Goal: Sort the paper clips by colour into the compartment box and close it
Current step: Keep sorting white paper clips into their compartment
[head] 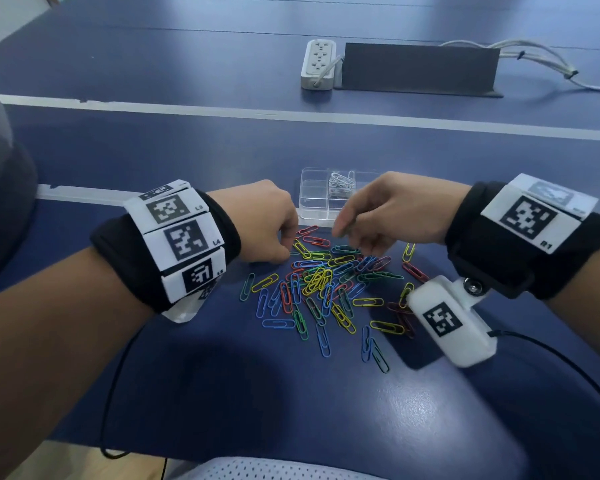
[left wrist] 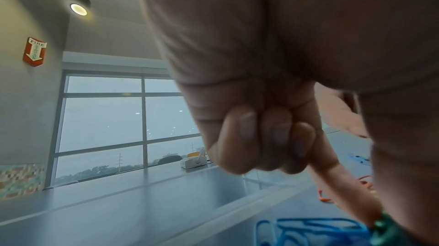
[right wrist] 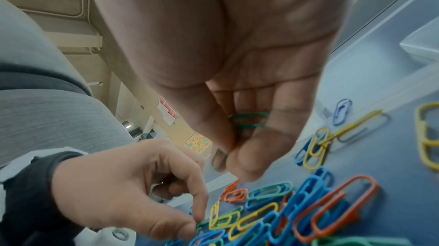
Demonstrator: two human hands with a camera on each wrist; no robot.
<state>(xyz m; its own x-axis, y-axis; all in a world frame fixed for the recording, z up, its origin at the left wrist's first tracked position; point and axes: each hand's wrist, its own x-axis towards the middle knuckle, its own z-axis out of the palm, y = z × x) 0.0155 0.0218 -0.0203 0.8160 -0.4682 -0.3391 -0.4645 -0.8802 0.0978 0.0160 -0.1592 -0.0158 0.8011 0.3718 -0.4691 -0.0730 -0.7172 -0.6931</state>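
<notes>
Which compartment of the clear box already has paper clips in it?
The far middle compartment of the clear box: it holds a small bunch of white paper clips. The other compartments in view look bare.

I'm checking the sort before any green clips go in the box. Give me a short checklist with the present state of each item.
1. Compartment box open: ok.
2. Right hand holds green clips: ok, pinched between thumb and fingers.
3. Left hand pinches a green clip at the pile: ok.
4. White clips alone in one compartment: ok.
5. Free compartment for green: ok, others look empty.
6. Lid within reach: cannot tell.
</notes>
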